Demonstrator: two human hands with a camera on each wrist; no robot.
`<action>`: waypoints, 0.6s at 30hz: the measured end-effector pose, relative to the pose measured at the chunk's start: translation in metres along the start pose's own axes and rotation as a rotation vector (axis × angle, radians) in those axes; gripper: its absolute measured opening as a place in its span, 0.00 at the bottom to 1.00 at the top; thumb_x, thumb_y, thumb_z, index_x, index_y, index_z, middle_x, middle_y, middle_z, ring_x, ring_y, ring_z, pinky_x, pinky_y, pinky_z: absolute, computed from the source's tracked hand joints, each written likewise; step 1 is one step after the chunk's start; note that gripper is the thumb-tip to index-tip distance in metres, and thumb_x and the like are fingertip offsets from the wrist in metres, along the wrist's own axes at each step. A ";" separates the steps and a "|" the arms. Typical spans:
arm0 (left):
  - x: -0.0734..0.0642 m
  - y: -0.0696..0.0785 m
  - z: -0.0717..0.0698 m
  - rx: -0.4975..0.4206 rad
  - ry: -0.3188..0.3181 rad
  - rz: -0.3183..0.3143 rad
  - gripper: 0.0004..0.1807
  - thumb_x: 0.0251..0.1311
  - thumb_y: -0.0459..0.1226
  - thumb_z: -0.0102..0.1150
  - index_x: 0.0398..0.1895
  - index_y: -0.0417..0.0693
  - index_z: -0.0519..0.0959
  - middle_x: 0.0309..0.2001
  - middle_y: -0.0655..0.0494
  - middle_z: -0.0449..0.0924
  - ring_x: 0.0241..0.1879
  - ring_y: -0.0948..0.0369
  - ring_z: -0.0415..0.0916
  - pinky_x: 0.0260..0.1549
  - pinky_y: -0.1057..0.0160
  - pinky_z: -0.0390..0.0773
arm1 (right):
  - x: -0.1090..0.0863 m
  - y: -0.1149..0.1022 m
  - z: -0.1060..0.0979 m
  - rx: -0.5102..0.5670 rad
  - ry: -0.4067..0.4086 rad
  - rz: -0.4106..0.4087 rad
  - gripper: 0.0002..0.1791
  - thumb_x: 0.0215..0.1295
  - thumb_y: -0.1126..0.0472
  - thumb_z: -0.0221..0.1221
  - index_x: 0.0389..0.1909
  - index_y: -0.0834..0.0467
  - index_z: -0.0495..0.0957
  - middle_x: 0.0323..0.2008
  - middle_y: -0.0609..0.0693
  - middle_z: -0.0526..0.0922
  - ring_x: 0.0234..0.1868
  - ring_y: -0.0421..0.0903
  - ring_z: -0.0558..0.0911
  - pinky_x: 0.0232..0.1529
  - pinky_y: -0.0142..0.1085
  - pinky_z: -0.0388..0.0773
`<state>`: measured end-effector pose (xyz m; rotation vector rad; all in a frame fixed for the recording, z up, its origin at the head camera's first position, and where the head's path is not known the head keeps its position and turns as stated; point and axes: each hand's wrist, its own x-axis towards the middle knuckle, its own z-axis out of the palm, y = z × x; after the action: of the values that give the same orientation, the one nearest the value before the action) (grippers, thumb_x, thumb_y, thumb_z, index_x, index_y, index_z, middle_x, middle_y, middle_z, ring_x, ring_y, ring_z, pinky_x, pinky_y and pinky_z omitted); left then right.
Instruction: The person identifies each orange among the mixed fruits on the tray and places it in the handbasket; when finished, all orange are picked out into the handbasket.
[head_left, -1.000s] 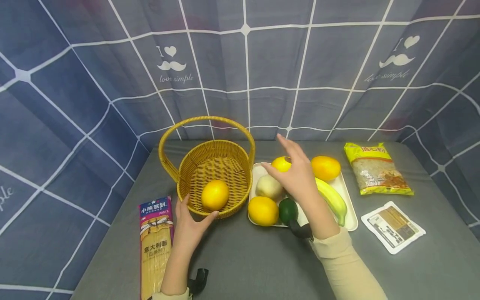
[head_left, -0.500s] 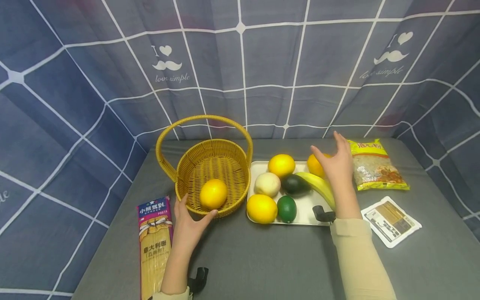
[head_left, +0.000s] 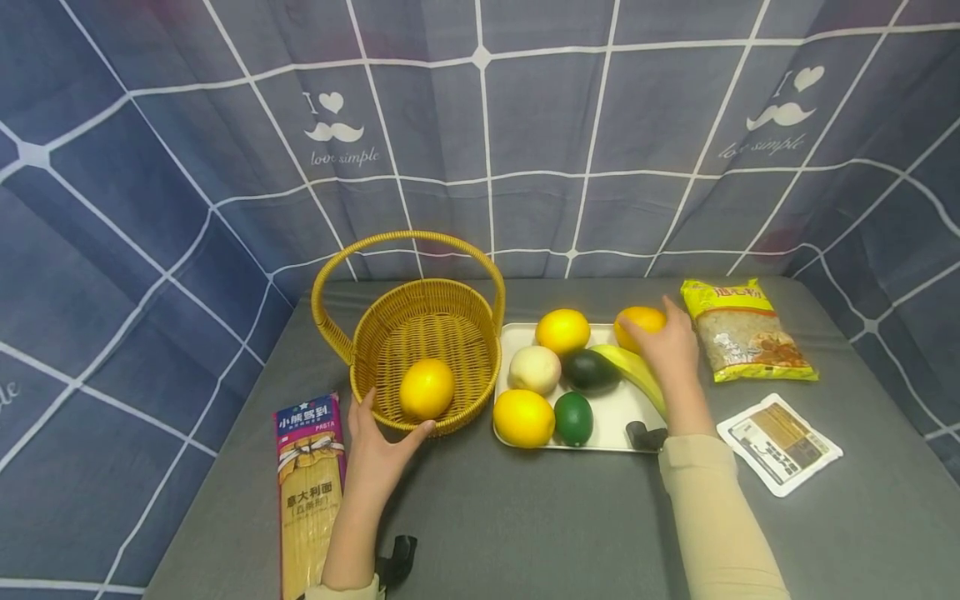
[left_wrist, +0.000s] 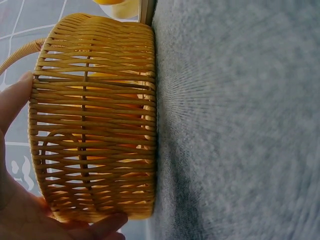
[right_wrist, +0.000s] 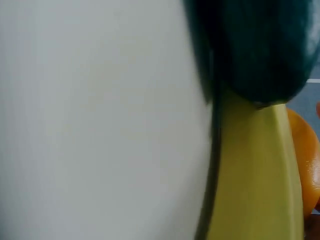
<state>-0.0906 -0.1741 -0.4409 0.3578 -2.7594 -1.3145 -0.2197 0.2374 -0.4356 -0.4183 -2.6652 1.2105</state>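
Note:
My left hand (head_left: 378,450) holds the near-left side of a woven basket (head_left: 487,392) with an upright loop handle. In the left wrist view the thumb lies at the rim of the basket (left_wrist: 95,120) and the fingers bend round its side. One round yellow fruit (head_left: 427,388) sits inside. My right hand (head_left: 666,350) reaches over a white tray (head_left: 622,421), thumb and fingers on either side of a mango (head_left: 639,323) at the back right corner. The right wrist view shows its orange skin (right_wrist: 306,160) beyond a banana (right_wrist: 255,175), fingers mostly cut off.
The tray also bears two more yellow fruits (head_left: 562,331), a pale peach (head_left: 535,370), a blackish oval fruit (head_left: 591,372) and a green one (head_left: 573,418). Pasta (head_left: 309,500) lies at left; a yellow food bag (head_left: 750,333) and a white packet (head_left: 780,444) at right.
My right hand has moved right across the tray, then lowered, its thumb and fingers closing in around the mango. The left hand stays on the basket.

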 end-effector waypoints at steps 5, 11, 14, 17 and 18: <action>-0.001 0.000 0.000 -0.002 -0.003 -0.008 0.59 0.50 0.61 0.67 0.76 0.44 0.45 0.75 0.38 0.31 0.72 0.38 0.40 0.62 0.37 0.54 | 0.001 0.007 0.005 -0.017 -0.024 0.024 0.56 0.57 0.33 0.60 0.76 0.58 0.47 0.73 0.63 0.51 0.70 0.67 0.52 0.67 0.60 0.48; -0.001 0.000 -0.001 0.000 -0.005 -0.009 0.60 0.49 0.62 0.66 0.76 0.45 0.45 0.75 0.38 0.30 0.72 0.39 0.40 0.62 0.37 0.54 | 0.003 0.010 0.006 -0.019 -0.018 0.031 0.56 0.56 0.34 0.61 0.76 0.58 0.47 0.73 0.63 0.51 0.71 0.66 0.52 0.67 0.59 0.47; -0.001 0.000 -0.001 0.003 -0.011 -0.011 0.60 0.49 0.63 0.65 0.76 0.45 0.44 0.75 0.38 0.30 0.72 0.39 0.40 0.62 0.36 0.54 | 0.003 0.011 0.006 -0.015 -0.017 0.046 0.56 0.56 0.34 0.61 0.76 0.57 0.46 0.73 0.63 0.51 0.71 0.66 0.52 0.67 0.60 0.48; -0.001 0.000 -0.001 0.000 -0.010 -0.009 0.61 0.49 0.63 0.65 0.76 0.45 0.44 0.75 0.39 0.30 0.72 0.39 0.40 0.62 0.36 0.54 | 0.002 0.011 0.006 -0.006 -0.013 0.056 0.56 0.55 0.33 0.62 0.76 0.56 0.47 0.73 0.63 0.51 0.70 0.66 0.53 0.67 0.60 0.49; 0.000 0.000 -0.001 0.000 -0.010 -0.010 0.60 0.49 0.63 0.65 0.76 0.45 0.44 0.75 0.39 0.30 0.72 0.39 0.40 0.62 0.36 0.54 | 0.002 0.010 0.007 -0.001 -0.010 0.061 0.56 0.55 0.33 0.62 0.76 0.56 0.48 0.73 0.63 0.52 0.70 0.67 0.54 0.66 0.61 0.50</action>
<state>-0.0903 -0.1744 -0.4404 0.3660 -2.7697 -1.3226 -0.2219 0.2401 -0.4476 -0.4976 -2.6800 1.2317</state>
